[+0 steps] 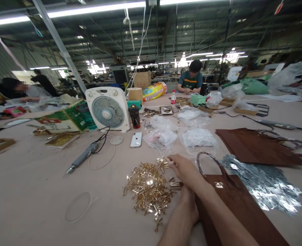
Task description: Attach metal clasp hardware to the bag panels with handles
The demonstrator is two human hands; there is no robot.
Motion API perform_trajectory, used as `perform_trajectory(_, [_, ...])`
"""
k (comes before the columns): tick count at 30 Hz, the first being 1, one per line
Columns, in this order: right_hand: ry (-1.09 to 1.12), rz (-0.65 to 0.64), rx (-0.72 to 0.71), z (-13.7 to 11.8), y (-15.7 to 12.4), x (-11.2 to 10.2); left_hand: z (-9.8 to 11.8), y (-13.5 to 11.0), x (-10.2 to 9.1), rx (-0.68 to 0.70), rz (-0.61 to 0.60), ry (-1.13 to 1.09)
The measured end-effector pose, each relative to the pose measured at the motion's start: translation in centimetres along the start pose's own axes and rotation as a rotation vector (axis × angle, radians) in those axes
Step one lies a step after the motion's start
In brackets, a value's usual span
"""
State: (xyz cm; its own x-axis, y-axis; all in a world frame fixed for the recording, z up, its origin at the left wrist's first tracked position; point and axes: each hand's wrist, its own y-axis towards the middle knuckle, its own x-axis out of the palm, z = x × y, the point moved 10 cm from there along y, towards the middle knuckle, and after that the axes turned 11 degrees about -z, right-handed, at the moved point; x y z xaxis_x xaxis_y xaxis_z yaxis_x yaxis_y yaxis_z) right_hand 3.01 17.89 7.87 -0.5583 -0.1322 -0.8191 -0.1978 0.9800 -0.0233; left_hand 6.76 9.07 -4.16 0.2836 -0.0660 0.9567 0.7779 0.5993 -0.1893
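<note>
In the head view, I find the gold fittings (148, 186) heaped loose at the centre of the frame, with the right hand (183, 169) at the upper right edge of the heap, fingers bent toward the nearest pieces; I cannot tell whether it has pinched one. Just below, partly covered by the right forearm, the left hand (189, 202) sits against the edge of the brown bag (235, 208), lower right, with a brown tab (175, 184) jutting out beside it; its fingers are hidden, so I cannot tell how firmly it grasps anything. I judge the fittings light, rigid and slick, apt to snag on one another, so I would take each by its shank, between fingertip and thumb. The bag looks flat and flexible, easily scuffed; I would hold it by its edge, away from the metal plate (219, 185). Silver pieces (265, 186) lie right of it.
</note>
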Motion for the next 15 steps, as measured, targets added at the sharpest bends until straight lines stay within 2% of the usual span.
perform_trajectory(2, [-0.043,-0.031,0.063,3.4,1.5,-0.3,-0.6,0.0,0.8,-0.054,-0.057,-0.030])
perform_trajectory(5, [-0.007,-0.102,0.031,5.5,3.3,1.2,-0.9,-0.3,1.0,-0.097,-0.062,-0.023])
perform_trajectory(10, [0.097,-0.085,-0.041,5.6,4.7,3.3,-0.6,-0.4,0.4,-0.098,-0.028,-0.011])
perform_trajectory(12, [0.155,-0.039,-0.073,5.3,4.6,3.0,-0.7,-0.2,0.4,-0.098,-0.040,-0.008])
perform_trajectory(15, [0.254,0.090,-0.101,5.2,3.7,1.5,-1.0,-0.1,0.3,-0.102,-0.025,0.007])
